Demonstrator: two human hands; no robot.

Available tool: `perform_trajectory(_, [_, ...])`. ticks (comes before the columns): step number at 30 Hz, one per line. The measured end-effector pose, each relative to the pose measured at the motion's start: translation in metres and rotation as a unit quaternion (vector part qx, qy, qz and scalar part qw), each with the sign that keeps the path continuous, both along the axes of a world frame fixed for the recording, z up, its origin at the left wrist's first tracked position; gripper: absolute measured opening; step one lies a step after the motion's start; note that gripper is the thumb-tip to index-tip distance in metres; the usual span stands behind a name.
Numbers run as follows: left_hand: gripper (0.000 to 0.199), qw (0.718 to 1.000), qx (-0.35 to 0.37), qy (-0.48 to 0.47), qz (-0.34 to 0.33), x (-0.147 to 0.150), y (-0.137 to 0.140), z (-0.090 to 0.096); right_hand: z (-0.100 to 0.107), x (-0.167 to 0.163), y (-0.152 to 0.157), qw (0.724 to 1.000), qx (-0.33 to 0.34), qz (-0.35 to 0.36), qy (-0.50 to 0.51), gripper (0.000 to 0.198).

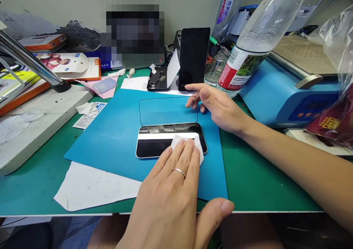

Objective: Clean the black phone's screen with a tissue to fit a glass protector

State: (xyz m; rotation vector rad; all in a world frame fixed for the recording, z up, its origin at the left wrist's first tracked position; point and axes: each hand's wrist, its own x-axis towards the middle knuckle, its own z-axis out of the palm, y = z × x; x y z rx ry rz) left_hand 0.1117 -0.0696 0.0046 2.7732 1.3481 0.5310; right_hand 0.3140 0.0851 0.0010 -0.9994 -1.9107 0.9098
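My left hand (172,182), wearing a ring, lies palm down with its fingertips pressing a folded white tissue (200,153) onto the right part of a phone (154,146). The phone lies face up on a blue mat (116,131), a bright white reflection running across its dark screen. Just behind it, a clear glass screen protector (168,109) with a thin black border is tilted up. At its right edge is my right hand (215,103), index finger stretched out and other fingers curled. One fingertip shows through the glass; the exact grip is partly hidden.
Behind the mat stand an upright black phone (194,57) and a small black case-like item (157,78). A water bottle (242,61) and a blue machine (281,91) are at right. A white lamp base (41,127) and boxes (68,67) are at left. White paper (96,186) lies in front.
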Motion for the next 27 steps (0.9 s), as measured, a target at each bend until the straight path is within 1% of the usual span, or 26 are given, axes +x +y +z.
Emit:
perform_trajectory(3, [0.077, 0.999, 0.004, -0.026, 0.027, 0.018, 0.003, 0.001, -0.001, 0.000, 0.000, 1.000, -0.005, 0.003, 0.006, 0.071])
perform_trajectory(6, [0.077, 0.999, 0.004, -0.030, 0.028, 0.030, 0.008, 0.001, -0.002, 0.001, 0.000, 1.000, -0.004, 0.012, 0.013, 0.066])
perform_trajectory(9, [0.074, 1.000, -0.009, -0.016, 0.022, 0.036, 0.016, 0.002, -0.003, 0.001, 0.000, 1.000, -0.009, 0.014, 0.010, 0.064])
perform_trajectory(12, [0.070, 1.000, -0.028, -0.002, 0.011, 0.041, 0.024, 0.003, -0.003, 0.002, -0.001, 1.000, -0.015, 0.013, 0.004, 0.066])
perform_trajectory(17, [0.072, 0.999, -0.028, 0.003, 0.023, 0.046, 0.028, 0.002, -0.001, 0.003, -0.003, 0.999, -0.026, 0.017, 0.007, 0.066])
perform_trajectory(22, [0.072, 0.999, -0.012, 0.013, 0.030, 0.036, 0.023, 0.000, -0.001, 0.005, -0.004, 1.000, -0.018, 0.024, 0.004, 0.065])
perform_trajectory(27, [0.069, 0.997, -0.015, 0.012, 0.075, 0.008, 0.019, 0.000, -0.002, 0.005, -0.003, 1.000, -0.007, 0.017, -0.002, 0.066])
